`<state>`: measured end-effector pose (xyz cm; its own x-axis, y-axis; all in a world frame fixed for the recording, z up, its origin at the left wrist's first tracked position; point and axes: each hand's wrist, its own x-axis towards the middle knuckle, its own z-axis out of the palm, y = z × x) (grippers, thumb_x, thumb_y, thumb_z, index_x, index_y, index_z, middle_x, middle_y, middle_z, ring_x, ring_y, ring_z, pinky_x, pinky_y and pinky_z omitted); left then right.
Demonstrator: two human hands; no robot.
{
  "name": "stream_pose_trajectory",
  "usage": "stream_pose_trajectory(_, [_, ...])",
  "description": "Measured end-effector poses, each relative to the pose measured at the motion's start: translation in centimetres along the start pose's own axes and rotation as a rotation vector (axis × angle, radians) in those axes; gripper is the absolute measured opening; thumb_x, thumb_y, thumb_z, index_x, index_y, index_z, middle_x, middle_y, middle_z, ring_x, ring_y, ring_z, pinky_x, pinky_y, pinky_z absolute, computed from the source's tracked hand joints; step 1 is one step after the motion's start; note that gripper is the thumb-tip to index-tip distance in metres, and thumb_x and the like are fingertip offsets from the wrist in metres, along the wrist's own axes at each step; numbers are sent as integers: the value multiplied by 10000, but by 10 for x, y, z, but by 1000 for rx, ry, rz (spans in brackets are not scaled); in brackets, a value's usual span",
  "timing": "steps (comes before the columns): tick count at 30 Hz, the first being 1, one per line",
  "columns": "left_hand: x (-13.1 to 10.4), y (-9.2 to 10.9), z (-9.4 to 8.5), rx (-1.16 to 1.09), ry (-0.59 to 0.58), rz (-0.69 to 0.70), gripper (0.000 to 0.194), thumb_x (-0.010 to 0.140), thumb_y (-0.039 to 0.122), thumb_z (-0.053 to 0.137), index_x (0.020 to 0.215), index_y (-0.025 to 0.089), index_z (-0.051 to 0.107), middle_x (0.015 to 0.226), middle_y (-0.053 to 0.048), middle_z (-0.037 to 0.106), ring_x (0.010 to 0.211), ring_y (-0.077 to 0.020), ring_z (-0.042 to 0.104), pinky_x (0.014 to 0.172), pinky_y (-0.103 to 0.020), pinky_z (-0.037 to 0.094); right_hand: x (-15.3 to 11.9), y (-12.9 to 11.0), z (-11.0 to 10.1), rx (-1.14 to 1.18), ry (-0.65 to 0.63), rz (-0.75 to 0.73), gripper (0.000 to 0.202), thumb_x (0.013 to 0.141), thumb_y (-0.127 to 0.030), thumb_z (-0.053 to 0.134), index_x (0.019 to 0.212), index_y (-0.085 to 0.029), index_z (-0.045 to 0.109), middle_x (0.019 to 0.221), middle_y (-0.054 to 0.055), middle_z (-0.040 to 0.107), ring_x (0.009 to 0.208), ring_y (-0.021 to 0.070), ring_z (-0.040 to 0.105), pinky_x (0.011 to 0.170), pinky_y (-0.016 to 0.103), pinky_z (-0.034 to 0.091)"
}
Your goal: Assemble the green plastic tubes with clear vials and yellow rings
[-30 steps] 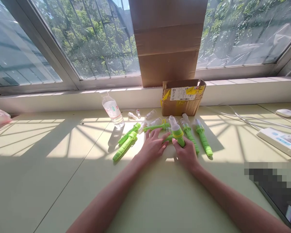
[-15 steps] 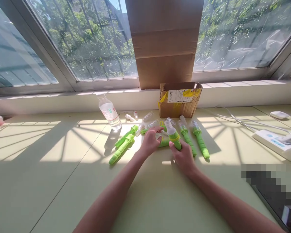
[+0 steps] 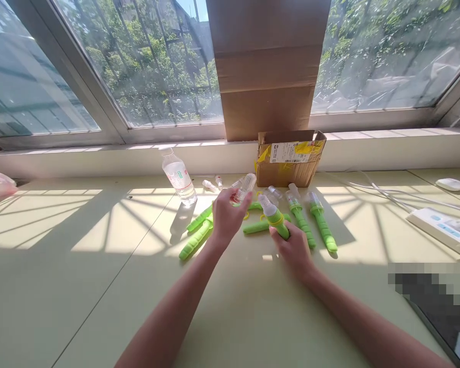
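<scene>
My left hand [image 3: 227,214] grips a clear ridged plastic cap [image 3: 247,186], raised a little over the table and tilted to the right. In my right hand [image 3: 294,246] is a green-handled stick [image 3: 277,223] with a yellow ring and a whitish ribbed head, pointing up and away from me. The cap and the stick are apart. A loose green handle [image 3: 256,227] lies between the hands. Right of my right hand rest two green sticks with clear tops, one nearer [image 3: 302,223] and one farther right [image 3: 323,228]. Another green handle [image 3: 194,242] lies left, partly behind my left wrist.
An open cardboard box [image 3: 290,171] stands at the back by the window ledge. A water bottle [image 3: 180,181] is upright at back left, with small white pieces [image 3: 210,186] beside it. On the right are a power strip [image 3: 440,224] with cables and a dark, partly pixelated device [image 3: 433,312].
My left hand has taken hold of a clear cap and lifted it from among the loose pieces. My right hand keeps the green stick in nearly the same place. The view has shifted slightly.
</scene>
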<state>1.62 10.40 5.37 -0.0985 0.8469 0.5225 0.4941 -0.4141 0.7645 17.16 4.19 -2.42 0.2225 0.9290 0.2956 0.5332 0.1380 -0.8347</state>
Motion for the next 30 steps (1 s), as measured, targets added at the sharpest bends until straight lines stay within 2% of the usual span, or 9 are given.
stream_pose_trajectory(5, [6, 20, -10, -560, -75, -299, 345, 721, 388, 655, 951, 160, 534, 776, -34, 669, 723, -156, 635, 758, -317, 474, 0, -3, 0, -67, -26, 11, 338, 782, -398, 532, 586, -209, 332, 500, -70, 322, 491, 90, 309, 470, 222, 235])
stream_pose_trajectory(9, [7, 25, -15, -682, -136, -308, 322, 714, 307, 663, 954, 188, 484, 769, -13, 674, 783, -162, 648, 837, -341, 447, -1, -3, 0, -98, -13, 14, 318, 766, -379, 543, 578, -206, 354, 496, -70, 331, 490, 89, 312, 471, 219, 239])
stream_pose_trajectory(12, [9, 24, -17, -740, -220, -326, 400, 701, 273, 674, 1018, 202, 441, 736, 0, 665, 778, -174, 654, 836, -363, 447, 0, -2, 1, -106, 14, 27, 326, 758, -370, 549, 572, -207, 337, 489, -72, 322, 486, 87, 298, 465, 218, 238])
stream_pose_trajectory(14, [10, 23, -19, -755, -211, -337, 447, 708, 274, 666, 1071, 212, 414, 732, 7, 658, 754, -172, 654, 826, -366, 450, 1, -2, 1, -108, 16, 28, 335, 760, -371, 549, 569, -206, 329, 489, -72, 321, 488, 87, 292, 466, 217, 240])
stream_pose_trajectory(17, [10, 25, -24, -680, -218, -321, 480, 718, 294, 663, 1119, 231, 406, 739, 15, 655, 734, -160, 645, 797, -338, 452, 2, -2, 2, -117, 5, 23, 341, 765, -388, 550, 568, -205, 340, 493, -68, 330, 495, 89, 297, 474, 220, 246])
stream_pose_trajectory(21, [3, 30, -25, -507, -485, -257, 379, 707, 357, 686, 1016, 220, 516, 752, -8, 652, 710, -154, 616, 659, -268, 453, 2, -2, 2, -107, -31, 4, 342, 763, -416, 564, 586, -205, 361, 502, -69, 340, 497, 90, 304, 479, 220, 263])
stream_pose_trajectory(23, [0, 30, -23, -419, -563, -208, 327, 719, 407, 670, 956, 210, 561, 727, -5, 633, 640, -129, 584, 583, -237, 430, 1, -2, 1, -71, -23, -18, 293, 754, -406, 584, 632, -207, 407, 540, -66, 394, 514, 93, 343, 495, 218, 293])
stream_pose_trajectory(27, [3, 22, -23, -172, -476, -143, 345, 774, 523, 568, 886, 200, 620, 623, 11, 567, 544, -104, 522, 500, -217, 375, -1, -2, 0, -16, 40, -102, 228, 714, -354, 640, 807, -208, 491, 725, -25, 531, 612, 116, 453, 561, 230, 373])
stream_pose_trajectory(30, [10, 14, -31, 16, -456, -150, 412, 792, 576, 501, 791, 187, 637, 554, 14, 520, 512, -111, 514, 480, -222, 373, -3, -3, 0, -31, 54, -195, 188, 726, -311, 632, 805, -207, 497, 779, -5, 548, 635, 122, 472, 585, 242, 395])
